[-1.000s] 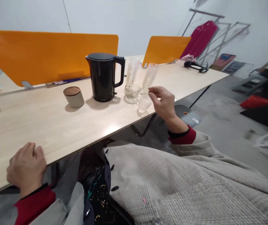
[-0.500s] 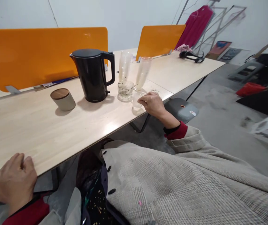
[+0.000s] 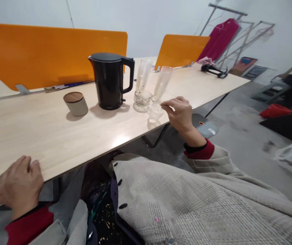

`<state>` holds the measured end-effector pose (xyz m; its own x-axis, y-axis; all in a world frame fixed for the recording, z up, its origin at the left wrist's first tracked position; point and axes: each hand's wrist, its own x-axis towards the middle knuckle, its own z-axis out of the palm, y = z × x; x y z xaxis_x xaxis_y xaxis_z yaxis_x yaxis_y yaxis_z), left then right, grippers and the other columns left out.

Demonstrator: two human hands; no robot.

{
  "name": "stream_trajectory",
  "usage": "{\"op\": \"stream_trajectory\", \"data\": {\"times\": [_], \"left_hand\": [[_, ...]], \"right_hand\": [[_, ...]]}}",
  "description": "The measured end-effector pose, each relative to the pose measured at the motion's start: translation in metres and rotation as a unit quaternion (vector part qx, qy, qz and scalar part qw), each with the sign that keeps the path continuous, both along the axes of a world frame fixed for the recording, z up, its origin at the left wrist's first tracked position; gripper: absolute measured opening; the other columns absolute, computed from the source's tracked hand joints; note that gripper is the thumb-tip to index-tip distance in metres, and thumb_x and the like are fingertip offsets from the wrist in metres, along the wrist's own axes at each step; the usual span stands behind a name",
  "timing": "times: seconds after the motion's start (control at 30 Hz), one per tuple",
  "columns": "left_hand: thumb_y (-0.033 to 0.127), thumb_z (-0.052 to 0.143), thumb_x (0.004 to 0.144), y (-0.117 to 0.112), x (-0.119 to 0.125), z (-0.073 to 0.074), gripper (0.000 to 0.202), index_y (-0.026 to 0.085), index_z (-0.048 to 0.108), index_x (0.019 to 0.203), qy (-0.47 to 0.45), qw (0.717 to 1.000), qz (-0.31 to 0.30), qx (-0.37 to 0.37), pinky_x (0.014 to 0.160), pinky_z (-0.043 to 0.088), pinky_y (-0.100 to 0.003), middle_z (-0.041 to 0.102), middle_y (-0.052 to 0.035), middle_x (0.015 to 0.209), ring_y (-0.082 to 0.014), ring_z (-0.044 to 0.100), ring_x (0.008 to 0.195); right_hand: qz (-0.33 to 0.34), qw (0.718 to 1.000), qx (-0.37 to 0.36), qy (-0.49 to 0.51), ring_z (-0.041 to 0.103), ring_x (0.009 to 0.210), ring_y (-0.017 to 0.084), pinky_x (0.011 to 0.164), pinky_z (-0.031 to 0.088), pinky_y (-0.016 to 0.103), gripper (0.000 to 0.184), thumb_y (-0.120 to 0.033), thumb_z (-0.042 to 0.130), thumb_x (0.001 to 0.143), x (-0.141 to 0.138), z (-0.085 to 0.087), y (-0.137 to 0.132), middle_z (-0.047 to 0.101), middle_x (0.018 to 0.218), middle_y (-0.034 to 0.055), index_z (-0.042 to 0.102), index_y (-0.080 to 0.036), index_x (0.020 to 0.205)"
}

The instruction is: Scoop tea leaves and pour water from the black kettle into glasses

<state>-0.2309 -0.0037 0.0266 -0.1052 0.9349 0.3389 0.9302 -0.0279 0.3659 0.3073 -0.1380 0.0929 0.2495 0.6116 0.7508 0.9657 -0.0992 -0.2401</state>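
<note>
Drawn back, the right hand [image 3: 180, 114] curls beside a clear cup [image 3: 155, 114].

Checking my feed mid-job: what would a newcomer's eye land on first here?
The black electric kettle stands out on the pale wooden table, in front of a bright orange desk divider. Far right, a magenta garment hangs on a metal rack. Near the table's edge, the right hand is beside a small clear cup.

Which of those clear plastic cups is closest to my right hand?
The short single clear plastic cup, beside your right hand; the two tall clear stacks stand farther back.
</note>
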Motion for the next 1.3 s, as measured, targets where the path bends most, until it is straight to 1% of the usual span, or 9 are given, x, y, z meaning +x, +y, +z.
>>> {"op": "stream_trajectory", "data": {"times": [0.13,0.23,0.4,0.53,0.63,0.83,1.03,1.17,1.3], "left_hand": [[0.055,0.033,0.103,0.002,0.0,-0.004,0.058,0.024,0.076,0.126,0.015,0.999,0.007,0.046,0.116,0.05,-0.054,0.073,-0.0117,0.152,-0.0386,0.067,0.136],[0.05,0.039,0.104,0.001,-0.001,-0.004,0.054,0.021,0.077,0.128,0.013,0.999,0.007,0.033,0.119,0.048,-0.05,0.072,-0.0117,0.155,-0.0366,0.064,0.141],[0.041,0.042,0.106,-0.003,0.002,0.001,0.052,0.012,0.076,0.133,0.016,1.0,0.003,0.005,0.121,0.044,-0.049,0.068,-0.017,0.158,-0.0352,0.06,0.144],[0.043,0.042,0.107,-0.003,0.0,-0.002,0.053,0.013,0.075,0.135,0.009,1.0,-0.002,0.005,0.123,0.044,-0.048,0.068,-0.0155,0.159,-0.0332,0.06,0.145],[0.044,0.043,0.107,-0.003,-0.001,-0.005,0.053,0.013,0.075,0.136,0.006,1.0,0.0,0.012,0.123,0.044,-0.049,0.068,-0.0149,0.16,-0.0335,0.059,0.147],[0.043,0.045,0.108,-0.006,0.001,-0.003,0.053,0.011,0.074,0.139,0.001,1.0,0.001,0.003,0.124,0.043,-0.052,0.067,-0.016,0.161,-0.0352,0.057,0.15],[0.044,0.045,0.107,-0.004,0.0,-0.006,0.051,0.014,0.075,0.134,-0.007,1.0,-0.001,0.014,0.123,0.044,-0.052,0.068,-0.016,0.159,-0.0354,0.059,0.147],[0.042,0.046,0.106,-0.002,-0.002,-0.009,0.047,0.018,0.076,0.132,-0.018,0.999,-0.006,0.026,0.124,0.044,-0.052,0.07,-0.0149,0.157,-0.0363,0.058,0.148],[0.042,0.045,0.107,-0.002,-0.004,-0.01,0.046,0.02,0.075,0.134,-0.019,1.0,-0.01,0.018,0.126,0.042,-0.052,0.068,-0.0147,0.158,-0.0356,0.057,0.15]], "right_hand": [[0.035,0.998,0.056,-0.015,0.074,0.101,0.03,0.111,0.052,0.056,0.023,-0.041,0.064,0.107,-0.038,0.021,0.009,0.084,0.097,0.0041,0.083,-0.03,0.098],[0.131,0.99,0.039,0.021,0.072,0.102,0.03,0.107,0.055,0.054,0.028,-0.043,0.06,0.11,-0.079,0.024,0.037,0.083,0.1,0.005,0.084,-0.032,0.101],[0.305,0.947,-0.063,0.077,0.069,0.105,0.029,0.101,0.056,0.047,0.027,-0.036,0.06,0.11,-0.151,0.0,0.114,0.084,0.106,0.0058,0.085,-0.029,0.102],[0.349,0.922,-0.156,0.069,0.067,0.108,0.028,0.101,0.054,0.042,0.026,-0.025,0.059,0.109,-0.196,-0.019,0.169,0.085,0.109,0.0063,0.085,-0.024,0.104],[0.351,0.913,-0.202,0.046,0.066,0.109,0.028,0.1,0.052,0.04,0.026,-0.02,0.06,0.107,-0.217,-0.025,0.19,0.085,0.11,0.0083,0.086,-0.021,0.106],[0.343,0.911,-0.228,0.006,0.066,0.113,0.031,0.097,0.053,0.041,0.031,-0.017,0.056,0.108,-0.232,-0.033,0.194,0.084,0.109,0.0119,0.087,-0.019,0.11],[0.367,0.907,-0.203,0.027,0.066,0.117,0.033,0.107,0.053,0.049,0.028,-0.016,0.063,0.105,-0.23,-0.033,0.193,0.084,0.119,0.0147,0.085,-0.018,0.122],[0.374,0.914,-0.151,0.051,0.064,0.125,0.033,0.116,0.051,0.054,0.034,-0.015,0.07,0.1,-0.214,-0.034,0.182,0.082,0.129,0.0117,0.082,-0.024,0.13],[0.338,0.929,-0.128,0.083,0.066,0.124,0.033,0.114,0.053,0.053,0.032,-0.019,0.07,0.1,-0.185,-0.036,0.167,0.083,0.127,0.0121,0.082,-0.022,0.13]]}}
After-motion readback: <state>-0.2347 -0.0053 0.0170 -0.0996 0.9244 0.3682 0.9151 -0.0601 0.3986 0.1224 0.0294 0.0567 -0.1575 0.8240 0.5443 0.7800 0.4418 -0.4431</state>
